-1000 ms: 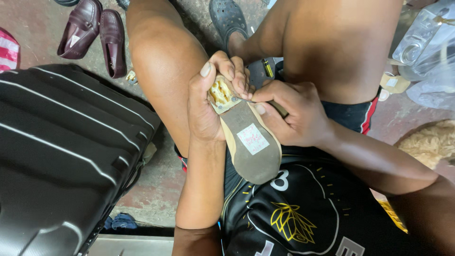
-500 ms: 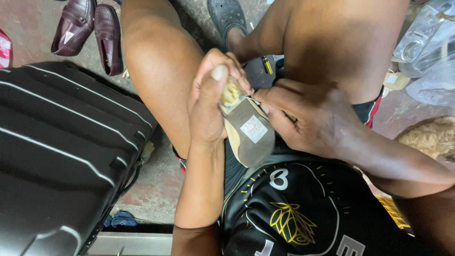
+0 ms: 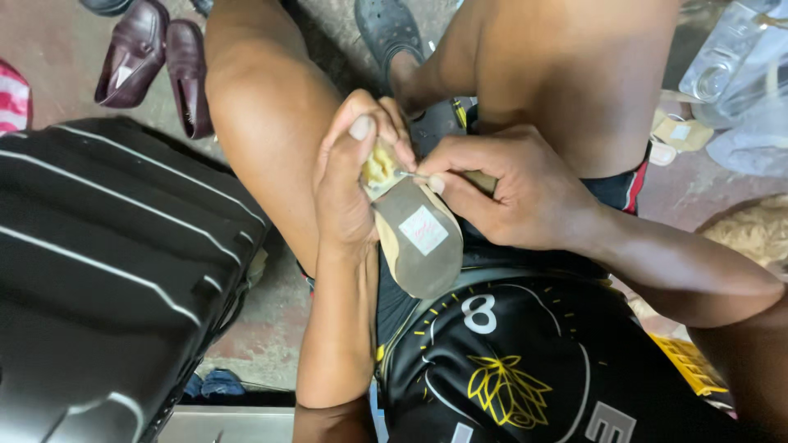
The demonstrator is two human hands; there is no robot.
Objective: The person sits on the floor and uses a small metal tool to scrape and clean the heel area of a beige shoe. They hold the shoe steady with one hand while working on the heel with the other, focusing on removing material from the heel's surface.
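Observation:
A tan shoe (image 3: 419,246) is held sole-up over my lap, with a white sticker (image 3: 423,230) on the sole. My left hand (image 3: 349,184) grips its upper end, thumb on top, where yellowish lining (image 3: 379,166) shows. My right hand (image 3: 505,193) comes in from the right, its thumb and forefinger pinched on a thin needle-like thing (image 3: 408,175) at the edge of the sole. My bare knees rise on either side of the shoe. The rest of the shoe's upper is hidden behind the sole and my hands.
A black ribbed hard suitcase (image 3: 107,271) fills the left side. A pair of dark brown shoes (image 3: 156,57) and a black clog (image 3: 386,29) lie on the floor beyond my knees. Clear plastic items (image 3: 739,66) and a tan sandal (image 3: 677,131) sit at the right.
My right hand has left the shoe's side and now pinches a thin thing at its upper end. The left hand has kept its grip, and the shoe has tilted slightly.

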